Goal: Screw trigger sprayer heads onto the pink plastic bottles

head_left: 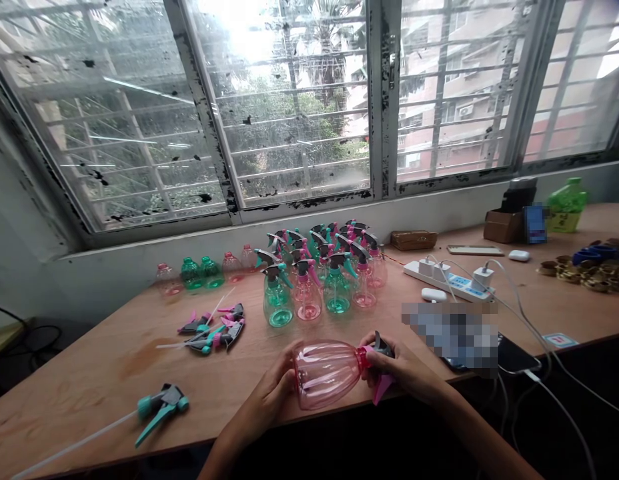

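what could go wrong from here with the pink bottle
The pink bottle is held sideways at the edge of the table between the left hand and right hand; a slip could drop it. The spray head under the right hand might seat crooked. The loose teal sprayer near the front edge could be knocked off.

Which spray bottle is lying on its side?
The clear pink plastic spray bottle held between the left hand and right hand; the other pink and green bottles stand upright.
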{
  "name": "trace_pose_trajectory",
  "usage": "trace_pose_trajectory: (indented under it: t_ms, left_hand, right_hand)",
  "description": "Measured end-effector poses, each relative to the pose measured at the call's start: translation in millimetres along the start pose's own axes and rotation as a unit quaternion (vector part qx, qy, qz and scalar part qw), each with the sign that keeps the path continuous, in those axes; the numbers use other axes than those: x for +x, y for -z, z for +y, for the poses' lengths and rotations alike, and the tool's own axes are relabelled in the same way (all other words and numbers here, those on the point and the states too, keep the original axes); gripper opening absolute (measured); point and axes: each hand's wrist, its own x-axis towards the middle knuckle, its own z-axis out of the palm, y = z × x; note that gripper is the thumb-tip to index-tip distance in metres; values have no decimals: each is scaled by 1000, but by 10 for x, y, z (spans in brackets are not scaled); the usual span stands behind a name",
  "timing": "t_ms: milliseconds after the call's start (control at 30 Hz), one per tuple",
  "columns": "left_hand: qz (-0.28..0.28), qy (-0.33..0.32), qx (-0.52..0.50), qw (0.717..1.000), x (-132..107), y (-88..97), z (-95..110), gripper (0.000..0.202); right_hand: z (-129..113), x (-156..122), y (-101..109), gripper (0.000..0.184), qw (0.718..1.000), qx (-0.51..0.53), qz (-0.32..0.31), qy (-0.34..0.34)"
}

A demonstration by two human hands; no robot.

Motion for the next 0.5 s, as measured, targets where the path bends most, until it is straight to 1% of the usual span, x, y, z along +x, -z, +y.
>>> trace_pose_trajectory:
  t_ms: [67,100,233,333,367,433,500]
  left_hand:
    - [9,-11,-29,999,-7,-2,3,74]
    - [3,-9,-33,999,-10,-3,15,73]
    - [-48,7,24,999,-13,-3,98,53]
    - [-75,9,60,995,-7,-4,132,50]
    - [-73,11,61,995,-6,-5,128,50]
    - [-46,15,43,998,-7,-9,105,52]
    - [-7,14,11,1000,-12,-13,77,63]
  right_hand:
    - [13,5,4,38,1000,4,3,5]
    - [22,10,8,38,1000,5,6,10]
    - [64,30,34,39,999,13,25,23]
    - [77,30,43,38,999,10,30,22]
    - [75,26,42,38,999,7,28,21]
    - [64,18,35,37,1000,3,22,16]
    - [51,12,26,37,1000,4,13,11]
